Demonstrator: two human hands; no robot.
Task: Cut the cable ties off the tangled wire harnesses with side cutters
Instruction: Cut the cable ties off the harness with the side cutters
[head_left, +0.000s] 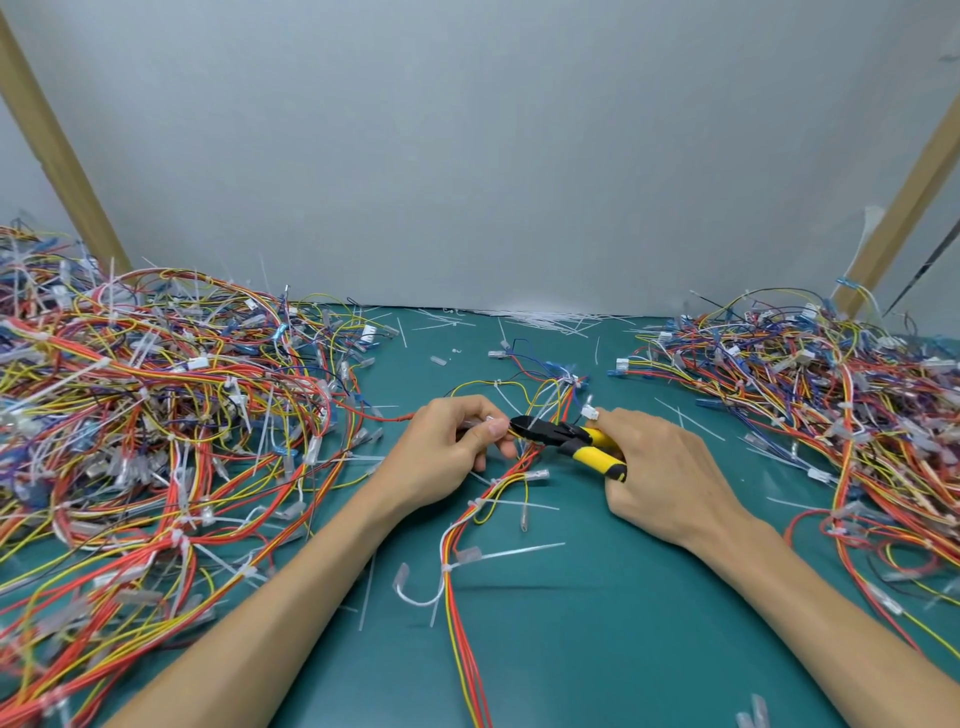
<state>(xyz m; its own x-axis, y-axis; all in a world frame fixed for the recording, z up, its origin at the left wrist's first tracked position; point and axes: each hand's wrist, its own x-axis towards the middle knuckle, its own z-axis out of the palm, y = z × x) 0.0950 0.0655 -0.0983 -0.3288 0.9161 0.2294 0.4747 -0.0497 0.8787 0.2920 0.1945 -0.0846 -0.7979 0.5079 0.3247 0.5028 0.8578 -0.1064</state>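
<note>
1. Far wall (493, 145) — plain pale grey-white, matte, filling the upper half of the view.
2. Left wooden post (54, 150): light tan, slanting up toward the far-left corner, standing in front of the wall.
3. Right wooden post (906, 202): same tan, slanting the opposite way at far right; a white strip hangs down its left side.
4. Table surface (597, 649) — teal-green mat, running from the near edge back to the wall.
5. Light: soft, even, only faint shadows on the mat.
</note>
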